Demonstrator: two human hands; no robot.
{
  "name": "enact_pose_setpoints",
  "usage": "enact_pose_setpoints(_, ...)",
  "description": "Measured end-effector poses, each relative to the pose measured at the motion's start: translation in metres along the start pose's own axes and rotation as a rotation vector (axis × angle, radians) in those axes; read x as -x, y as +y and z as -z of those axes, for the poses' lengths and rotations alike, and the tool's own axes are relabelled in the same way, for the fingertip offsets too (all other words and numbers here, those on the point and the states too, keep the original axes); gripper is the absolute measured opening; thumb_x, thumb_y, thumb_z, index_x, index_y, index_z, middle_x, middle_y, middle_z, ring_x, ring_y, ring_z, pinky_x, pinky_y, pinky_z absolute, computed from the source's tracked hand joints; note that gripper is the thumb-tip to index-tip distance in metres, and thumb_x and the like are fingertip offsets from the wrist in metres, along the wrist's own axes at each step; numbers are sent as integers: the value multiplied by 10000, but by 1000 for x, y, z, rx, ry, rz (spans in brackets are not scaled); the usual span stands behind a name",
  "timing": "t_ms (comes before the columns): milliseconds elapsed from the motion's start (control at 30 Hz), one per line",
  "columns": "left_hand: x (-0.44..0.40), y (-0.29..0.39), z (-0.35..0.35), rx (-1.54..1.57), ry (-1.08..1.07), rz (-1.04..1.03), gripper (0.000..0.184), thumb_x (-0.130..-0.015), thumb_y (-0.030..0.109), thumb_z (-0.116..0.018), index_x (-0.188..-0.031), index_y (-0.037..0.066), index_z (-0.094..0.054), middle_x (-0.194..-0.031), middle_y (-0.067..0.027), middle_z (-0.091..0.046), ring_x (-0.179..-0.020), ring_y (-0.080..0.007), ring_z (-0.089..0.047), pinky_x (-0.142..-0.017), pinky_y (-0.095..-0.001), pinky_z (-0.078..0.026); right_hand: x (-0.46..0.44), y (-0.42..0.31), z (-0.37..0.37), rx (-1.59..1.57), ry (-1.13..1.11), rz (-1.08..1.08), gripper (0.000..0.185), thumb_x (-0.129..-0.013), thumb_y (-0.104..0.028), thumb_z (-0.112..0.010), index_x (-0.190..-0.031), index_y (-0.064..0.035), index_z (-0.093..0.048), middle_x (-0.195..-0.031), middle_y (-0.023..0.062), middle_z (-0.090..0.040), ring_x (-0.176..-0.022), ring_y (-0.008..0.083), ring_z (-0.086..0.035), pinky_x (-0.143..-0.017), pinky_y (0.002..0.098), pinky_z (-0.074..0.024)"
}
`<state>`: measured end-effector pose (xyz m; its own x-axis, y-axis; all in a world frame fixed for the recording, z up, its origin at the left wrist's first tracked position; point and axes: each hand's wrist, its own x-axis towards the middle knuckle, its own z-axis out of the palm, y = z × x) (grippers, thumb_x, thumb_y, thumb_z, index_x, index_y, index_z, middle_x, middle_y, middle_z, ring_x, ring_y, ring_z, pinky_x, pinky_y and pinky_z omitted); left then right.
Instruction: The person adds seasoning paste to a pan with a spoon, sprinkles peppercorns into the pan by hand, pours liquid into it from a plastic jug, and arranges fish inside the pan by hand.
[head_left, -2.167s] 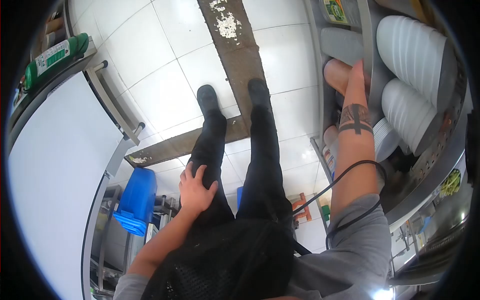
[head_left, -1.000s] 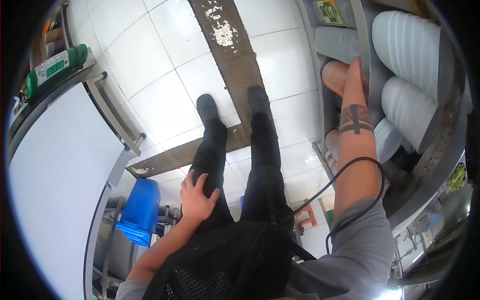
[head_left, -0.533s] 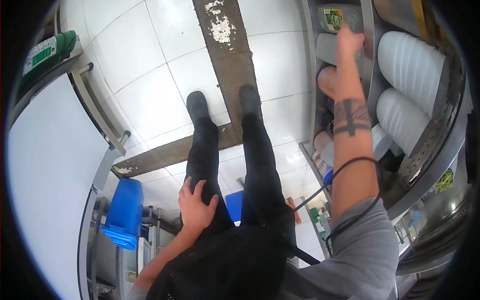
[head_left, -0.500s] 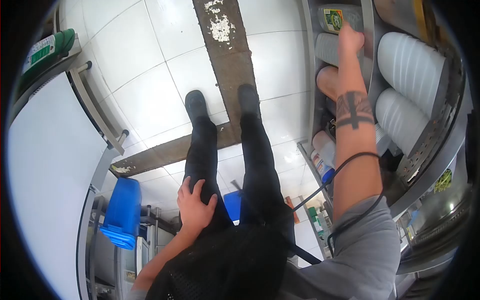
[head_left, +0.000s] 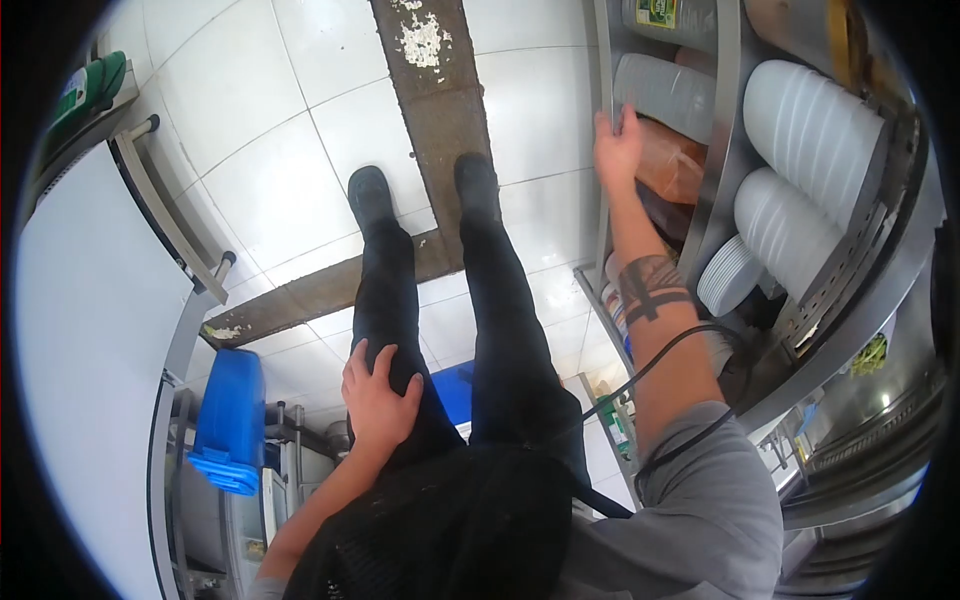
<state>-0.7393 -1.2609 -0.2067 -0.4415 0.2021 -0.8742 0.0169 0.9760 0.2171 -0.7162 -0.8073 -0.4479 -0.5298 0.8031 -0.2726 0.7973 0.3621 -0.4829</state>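
Note:
My left hand (head_left: 382, 398) lies on my thigh in black trousers (head_left: 392, 285), fingers spread and holding nothing. My right hand (head_left: 617, 150) reaches to the front of a lower metal shelf (head_left: 605, 75) on the right. Its visible fingers are apart, with nothing seen between them. Just beyond the fingertips lies a stack of clear plastic containers (head_left: 665, 95); whether they touch it I cannot tell. Beside that hand is an orange-brown item (head_left: 672, 165). Farther along the shelf is a clear plastic container with a green and yellow label (head_left: 657, 12).
Stacks of white tubs (head_left: 810, 140) and white lids (head_left: 730, 275) fill the upper shelf. A white work surface (head_left: 95, 330) with a rail (head_left: 165, 205) stands at left, above a blue bin (head_left: 228, 415). A dark strip (head_left: 435, 120) crosses the white floor tiles. A black cable hangs by my right arm.
My right hand has left the labelled container and come back toward me, to beside the clear stack and orange-brown item. My left hand stays on my thigh. The view has shifted slightly.

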Motion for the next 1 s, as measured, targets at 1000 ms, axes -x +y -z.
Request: enact_pose_setpoints(1000, -21, 16, 10, -11, 58, 23, 571, -754, 261, -771, -1286, 159, -591, -1470, -210, -385, -1347, -413, -369, -1103, -524, -318, -262, -30, 61, -727, 252, -456, 885, -817, -571, -684, -1385, 56, -422, -1392, 214, -471, -1260, 371, -494, -1056, 418, -383)
